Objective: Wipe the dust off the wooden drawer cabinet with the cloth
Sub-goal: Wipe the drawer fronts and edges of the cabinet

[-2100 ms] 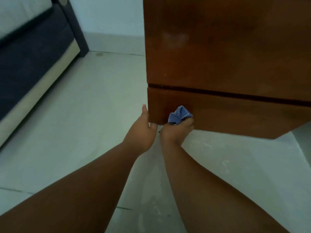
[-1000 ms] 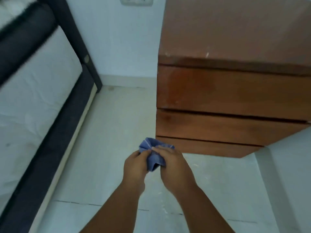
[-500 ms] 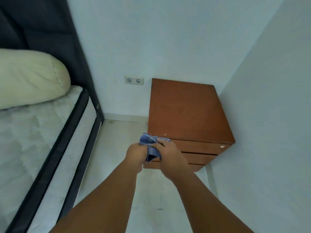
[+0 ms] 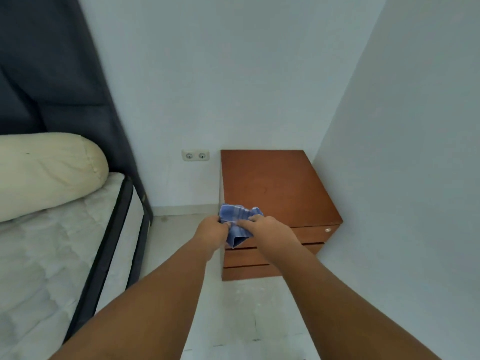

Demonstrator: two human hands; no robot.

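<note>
The wooden drawer cabinet stands in the room's corner, its reddish-brown top facing me and three drawer fronts below. A crumpled blue checked cloth hangs in the air over the cabinet's front left corner. My left hand pinches its left side and my right hand grips its right side. Whether the cloth touches the cabinet top I cannot tell.
A bed with a white mattress and a cream pillow runs along the left, with a dark headboard behind. A double wall socket sits left of the cabinet. The right wall stands close beside the cabinet. Pale floor lies in front.
I have risen from the cabinet's bottom drawer to standing height. The cloth went from my right hand alone into both hands, which now hold it over the cabinet's front corner.
</note>
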